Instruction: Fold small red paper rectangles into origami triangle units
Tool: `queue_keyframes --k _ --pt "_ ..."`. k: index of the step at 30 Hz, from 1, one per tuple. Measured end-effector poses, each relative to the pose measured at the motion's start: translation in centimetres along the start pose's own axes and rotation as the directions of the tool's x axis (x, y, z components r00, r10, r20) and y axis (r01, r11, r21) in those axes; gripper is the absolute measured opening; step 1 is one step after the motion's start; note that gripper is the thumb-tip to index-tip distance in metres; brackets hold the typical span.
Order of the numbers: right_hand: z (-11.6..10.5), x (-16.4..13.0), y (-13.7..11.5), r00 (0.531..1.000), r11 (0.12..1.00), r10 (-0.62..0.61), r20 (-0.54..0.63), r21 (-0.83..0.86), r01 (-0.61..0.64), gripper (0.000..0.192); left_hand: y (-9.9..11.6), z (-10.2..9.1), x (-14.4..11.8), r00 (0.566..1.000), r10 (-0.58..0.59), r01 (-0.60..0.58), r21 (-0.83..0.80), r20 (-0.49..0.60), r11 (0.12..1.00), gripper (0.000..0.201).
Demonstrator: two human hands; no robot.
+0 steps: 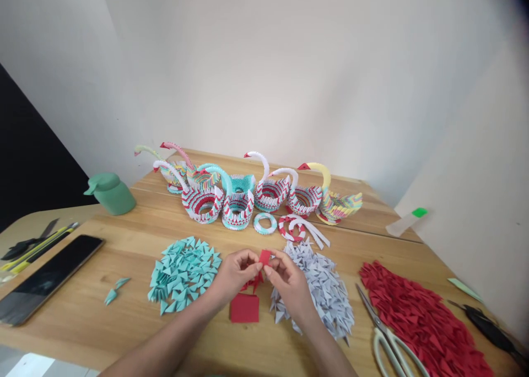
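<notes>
Between my two hands I hold up a small piece of red paper (265,257). My left hand (239,269) pinches its left side with thumb and fingertips. On the other side, my right hand (285,272) grips it the same way. Below them a stack of red paper rectangles (244,308) lies on the table, with a few red folded pieces (253,283) just behind it, partly hidden by my hands. A pile of teal folded paper triangles (185,272) is left of my hands. Pale lavender-white folded triangles (326,289) are heaped under and beside my right forearm.
Several paper swans (202,203) stand at the back, with paper rings (265,223) before them. Scissors (384,327) and a red triangle pile (421,316) lie right. A phone (49,278), a green pot (109,194) and a yellow cutter (37,250) are left.
</notes>
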State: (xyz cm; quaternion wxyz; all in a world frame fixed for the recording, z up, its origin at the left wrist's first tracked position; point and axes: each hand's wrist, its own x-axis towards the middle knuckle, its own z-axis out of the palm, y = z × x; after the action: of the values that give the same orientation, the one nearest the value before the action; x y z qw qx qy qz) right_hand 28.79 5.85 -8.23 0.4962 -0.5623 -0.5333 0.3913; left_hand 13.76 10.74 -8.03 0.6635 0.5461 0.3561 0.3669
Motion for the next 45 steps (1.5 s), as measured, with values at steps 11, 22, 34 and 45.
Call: queue_keyframes --k 11,22,34,45 --pt "-0.9 0.3 -0.2 0.995 0.988 -0.096 -0.001 -0.119 0.095 0.017 0.1 0.0 0.2 0.997 -0.072 0.072 -0.068 0.0 0.995 0.036" --pt "-1.0 0.2 -0.6 0.953 0.918 -0.303 -0.003 -0.268 0.291 0.008 0.5 -0.1 0.1 0.996 -0.088 0.086 -0.058 -0.032 0.995 0.04" --pt "-1.9 0.3 -0.4 0.704 0.507 -0.672 0.23 -0.551 0.663 0.031 0.6 -0.1 -0.3 0.987 -0.159 0.159 -0.279 0.021 0.947 0.034" --pt "-1.8 0.2 -0.4 0.736 0.515 -0.632 0.245 -0.578 0.634 0.03 0.4 -0.3 0.0 0.992 -0.123 0.124 -0.105 0.021 0.987 0.042"
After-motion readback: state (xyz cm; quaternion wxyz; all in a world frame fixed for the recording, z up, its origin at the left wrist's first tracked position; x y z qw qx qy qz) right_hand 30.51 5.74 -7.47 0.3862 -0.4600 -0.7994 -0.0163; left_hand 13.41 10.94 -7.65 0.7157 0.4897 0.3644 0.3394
